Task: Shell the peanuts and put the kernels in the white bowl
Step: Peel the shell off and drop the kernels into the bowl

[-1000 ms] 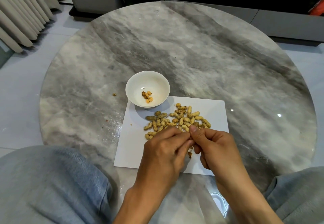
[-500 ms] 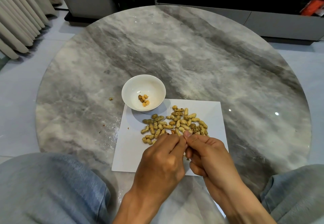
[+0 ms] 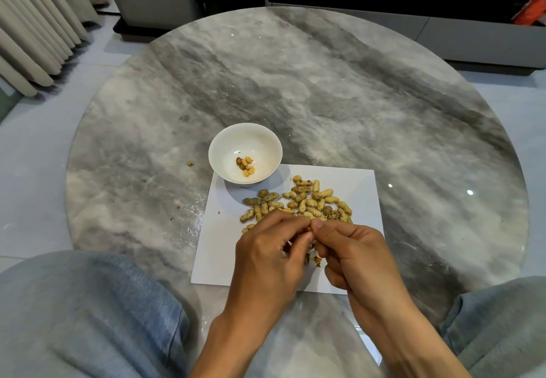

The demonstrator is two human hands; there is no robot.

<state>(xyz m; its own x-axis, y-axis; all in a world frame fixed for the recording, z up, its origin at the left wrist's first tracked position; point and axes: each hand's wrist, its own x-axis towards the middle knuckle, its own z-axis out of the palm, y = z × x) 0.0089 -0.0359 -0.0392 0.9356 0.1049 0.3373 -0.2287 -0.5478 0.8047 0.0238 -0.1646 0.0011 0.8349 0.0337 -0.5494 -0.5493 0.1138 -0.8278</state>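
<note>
Both hands meet over the near half of the white paper sheet (image 3: 348,182), thumbs and forefingers pinching one peanut (image 3: 308,229) between them, probably to crack its shell. The left hand (image 3: 266,256) curls round from one side and the right hand (image 3: 354,253) from the other, fingertips almost touching, so the nut itself is mostly hidden. Bits of broken shell (image 3: 313,259) lie on the sheet just under the hands; working there probably keeps the mess off the marble table (image 3: 325,97). The pile of unshelled peanuts (image 3: 298,201) sits just beyond the fingers, within easy reach. The white bowl (image 3: 245,153) stands at the sheet's far left corner, holding a few kernels (image 3: 246,166), so most of the shelling remains.
</note>
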